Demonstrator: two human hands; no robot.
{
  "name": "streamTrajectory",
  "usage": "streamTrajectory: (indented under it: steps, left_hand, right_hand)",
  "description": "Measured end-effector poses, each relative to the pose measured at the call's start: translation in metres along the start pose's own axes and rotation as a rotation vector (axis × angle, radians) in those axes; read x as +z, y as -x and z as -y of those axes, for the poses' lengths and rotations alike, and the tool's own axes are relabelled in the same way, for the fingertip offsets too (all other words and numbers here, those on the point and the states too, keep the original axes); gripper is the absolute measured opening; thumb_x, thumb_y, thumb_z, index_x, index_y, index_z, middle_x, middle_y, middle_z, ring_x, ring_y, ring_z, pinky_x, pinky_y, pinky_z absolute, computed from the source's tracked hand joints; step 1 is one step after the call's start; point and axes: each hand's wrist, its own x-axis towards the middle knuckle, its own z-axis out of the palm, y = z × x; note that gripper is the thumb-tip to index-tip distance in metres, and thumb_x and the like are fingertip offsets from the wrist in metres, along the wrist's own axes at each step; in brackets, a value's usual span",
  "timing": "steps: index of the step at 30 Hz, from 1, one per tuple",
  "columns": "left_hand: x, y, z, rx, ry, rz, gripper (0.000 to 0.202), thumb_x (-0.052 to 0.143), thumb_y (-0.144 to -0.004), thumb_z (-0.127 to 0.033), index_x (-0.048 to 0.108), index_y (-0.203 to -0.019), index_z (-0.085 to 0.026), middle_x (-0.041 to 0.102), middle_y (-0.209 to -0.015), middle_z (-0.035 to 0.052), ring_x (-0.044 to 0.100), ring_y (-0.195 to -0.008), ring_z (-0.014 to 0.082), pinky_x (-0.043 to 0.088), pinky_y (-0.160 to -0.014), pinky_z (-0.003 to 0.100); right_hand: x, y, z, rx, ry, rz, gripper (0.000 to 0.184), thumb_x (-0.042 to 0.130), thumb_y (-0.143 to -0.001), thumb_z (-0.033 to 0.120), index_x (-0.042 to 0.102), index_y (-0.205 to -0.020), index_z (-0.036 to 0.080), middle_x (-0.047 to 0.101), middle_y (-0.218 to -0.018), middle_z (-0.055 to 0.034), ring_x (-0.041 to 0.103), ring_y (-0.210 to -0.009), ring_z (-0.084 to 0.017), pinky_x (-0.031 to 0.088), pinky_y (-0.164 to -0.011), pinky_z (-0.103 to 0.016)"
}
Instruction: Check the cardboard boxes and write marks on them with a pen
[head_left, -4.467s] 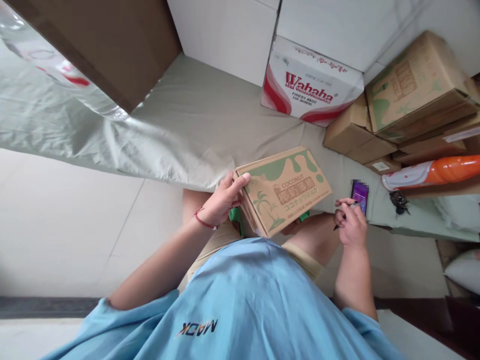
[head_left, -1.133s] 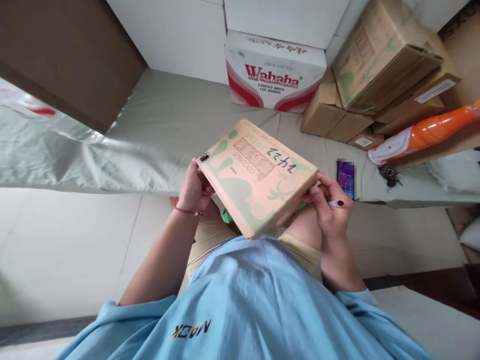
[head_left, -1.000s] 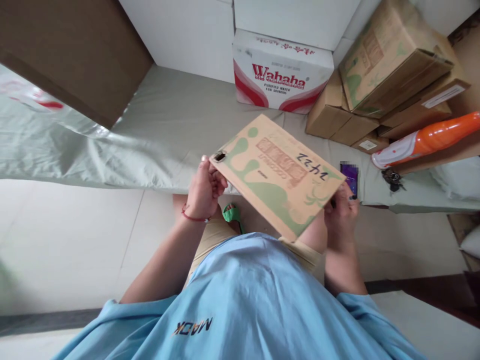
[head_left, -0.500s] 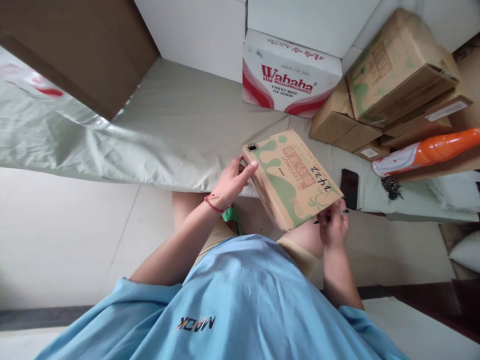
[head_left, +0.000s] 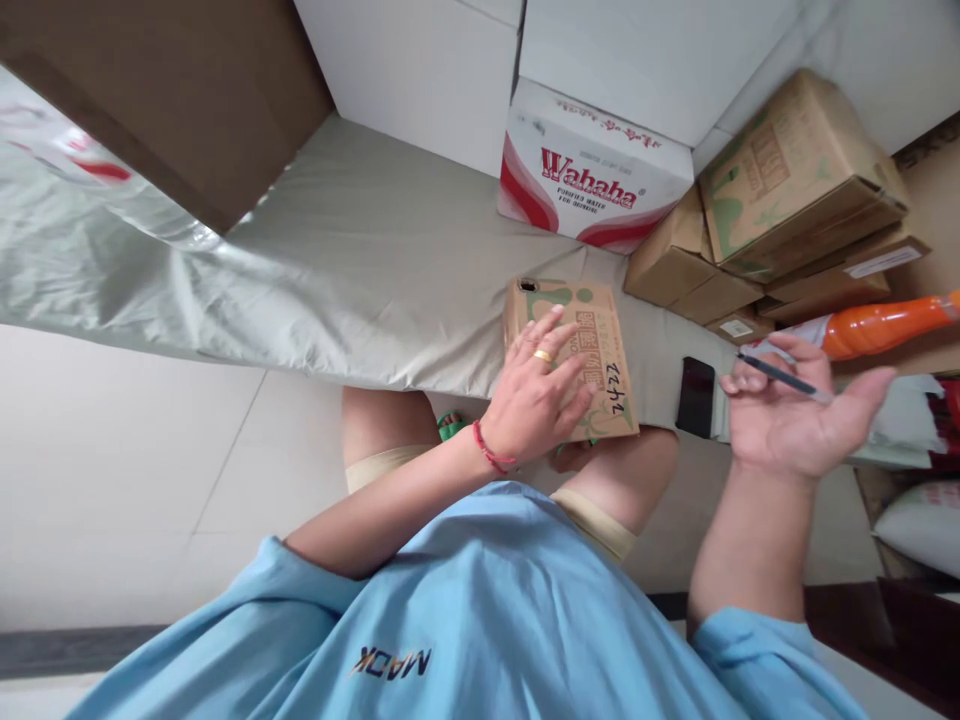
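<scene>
A brown cardboard box [head_left: 570,300] with green print and a handwritten "2422" lies at the front edge of the cloth-covered surface, partly over my knees. My left hand [head_left: 538,378], with a ring and a red wrist cord, rests spread on its top and hides part of the print. To the right of the box, my right hand [head_left: 787,415] is raised palm up with its thumb stretched out. A slim dark pen [head_left: 776,374] lies across its fingers, which are curled around it. Between box and right hand lies a black phone [head_left: 697,396].
Behind the box stands a white and red Wahaha carton [head_left: 592,170]. Several cardboard boxes [head_left: 795,180] are stacked at the right, with an orange-capped bottle [head_left: 877,328] in front. A big brown carton [head_left: 172,90] stands at the left, beside clear plastic wrap [head_left: 150,215].
The box has turned and gone down onto the surface's edge. My left hand has moved from its side onto its top. My right hand has let go of its corner and moved right with the pen.
</scene>
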Motion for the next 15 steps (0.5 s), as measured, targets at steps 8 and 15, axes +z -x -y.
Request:
streamTrajectory:
  steps: [8,15]
  left_hand:
    - [0.015,-0.013,0.004,-0.024,-0.219,0.343,0.069,0.055,-0.107,-0.048,0.054,-0.161,-0.006,0.044,-0.172,0.0288,0.040,-0.164,0.0445,0.023,-0.134,0.073]
    - [0.011,-0.014,0.002,-0.041,-0.232,0.354,0.069,0.059,-0.105,-0.049,0.058,-0.159,-0.007,0.052,-0.168,0.0260,0.043,-0.162,0.0437,0.026,-0.135,0.071]
  right_hand:
    - [0.161,-0.058,-0.043,0.077,0.135,0.481,0.038,0.081,-0.088,0.057,0.071,-0.105,0.024,0.074,-0.083,0.0013,0.052,-0.056,-0.007,0.037,-0.050,-0.021]
    - [0.216,-0.067,-0.102,0.047,0.236,0.487,0.010,0.069,-0.086,0.029,0.061,-0.088,0.023,0.056,-0.056,0.0087,0.047,-0.051,-0.008,0.036,-0.053,-0.021]
